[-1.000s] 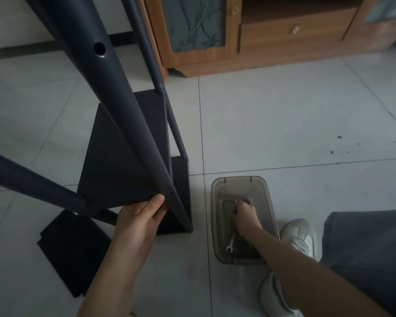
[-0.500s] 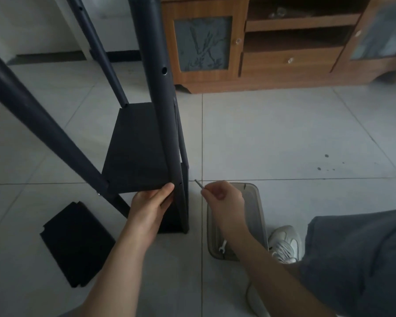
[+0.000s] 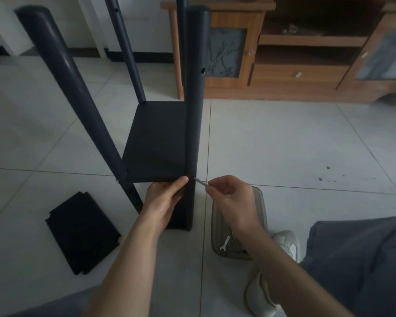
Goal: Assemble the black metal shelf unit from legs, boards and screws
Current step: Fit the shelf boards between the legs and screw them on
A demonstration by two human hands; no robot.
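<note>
Right now the right hand (image 3: 232, 197) pinches a screw (image 3: 200, 181) by its head end between thumb and fingertips, the shank pointing up-left at the near leg (image 3: 193, 124). The screw's long axis runs roughly level, slightly raised at the tip, and crosses the leg's upright axis nearly square. The tip sits just beside the leg's right face, level with the front edge of the shelf board (image 3: 157, 143); whether it has entered a hole cannot be told, the hole there isn't visible. The left hand (image 3: 167, 197) grips the board's front right corner, thumb pressed against the leg, holding board and leg aligned. The right hand is the nearer one to the joint on the screw side, so the push goes leftward along the screw's axis. The opposite front corner already shows a fastener at the left leg (image 3: 78, 99). A spare board (image 3: 82, 232) lies flat on the floor, and the parts tray (image 3: 217, 225) with a small wrench (image 3: 224, 244) sits under the right forearm.
</note>
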